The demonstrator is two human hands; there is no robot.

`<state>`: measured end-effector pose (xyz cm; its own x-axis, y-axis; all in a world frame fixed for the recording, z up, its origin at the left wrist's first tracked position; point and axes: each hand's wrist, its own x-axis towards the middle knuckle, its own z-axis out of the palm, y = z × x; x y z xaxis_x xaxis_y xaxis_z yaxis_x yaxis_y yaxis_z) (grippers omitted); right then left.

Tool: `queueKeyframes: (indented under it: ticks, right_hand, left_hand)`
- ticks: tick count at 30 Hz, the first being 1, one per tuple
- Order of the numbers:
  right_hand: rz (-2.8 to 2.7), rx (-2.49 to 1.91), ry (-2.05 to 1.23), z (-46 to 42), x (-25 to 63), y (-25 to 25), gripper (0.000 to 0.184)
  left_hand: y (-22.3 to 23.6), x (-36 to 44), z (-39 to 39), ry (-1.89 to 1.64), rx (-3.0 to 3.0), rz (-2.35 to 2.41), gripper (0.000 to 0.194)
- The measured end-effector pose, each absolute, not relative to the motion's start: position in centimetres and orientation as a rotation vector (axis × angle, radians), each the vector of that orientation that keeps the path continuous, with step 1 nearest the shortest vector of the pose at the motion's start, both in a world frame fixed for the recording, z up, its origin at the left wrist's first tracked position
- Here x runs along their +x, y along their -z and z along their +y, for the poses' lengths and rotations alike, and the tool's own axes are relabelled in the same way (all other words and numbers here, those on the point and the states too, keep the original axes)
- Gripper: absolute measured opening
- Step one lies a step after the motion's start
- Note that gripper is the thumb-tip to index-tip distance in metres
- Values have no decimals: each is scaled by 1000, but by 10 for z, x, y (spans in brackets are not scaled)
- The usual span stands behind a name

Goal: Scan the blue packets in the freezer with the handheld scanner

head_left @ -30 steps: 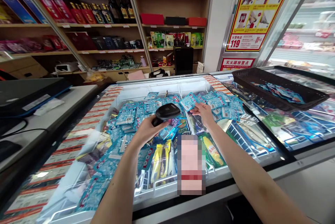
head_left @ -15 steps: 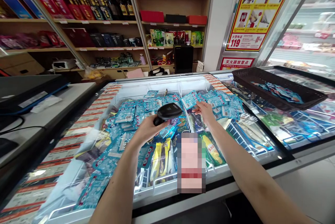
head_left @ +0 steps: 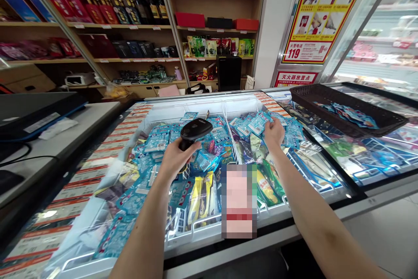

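My left hand (head_left: 179,157) is wrapped round the handle of a black handheld barcode scanner (head_left: 196,128), its head raised over the freezer and facing right. My right hand (head_left: 274,133) is closed at the edge of a light-blue packet (head_left: 259,123) with a printed label, among other such packets on the right of the wire divider (head_left: 230,133). A heap of the same blue packets (head_left: 156,143) fills much of the left compartment. Below the hands lie yellow-wrapped ice creams (head_left: 200,196) and a corn-shaped ice cream pack (head_left: 266,186).
A dark woven basket (head_left: 307,92) with several blue packets stands on the freezer's right side. Price strips run along the glass lid (head_left: 81,183) at left. A counter (head_left: 98,115) with black equipment is at far left. Shelves (head_left: 130,28) of boxes and bottles stand behind.
My right hand has moved right with a blue packet at its fingers; another packet now lies left of it. My left hand has drawn the scanner slightly left and up.
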<state>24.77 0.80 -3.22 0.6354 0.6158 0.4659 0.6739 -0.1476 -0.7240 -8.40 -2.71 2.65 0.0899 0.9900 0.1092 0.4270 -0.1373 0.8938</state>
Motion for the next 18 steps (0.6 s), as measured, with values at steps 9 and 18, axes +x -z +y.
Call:
queueKeyframes:
  ticks: [9,18]
  right_hand:
    - [-1153,-2025,358,2,251,35,41]
    - [-1493,-1925,502,-6,222,23,35]
  left_hand:
    - [-22,-92,-22,-1139,1637,1454,34]
    - [-17,-95,-19,-1140,1652,1458,35]
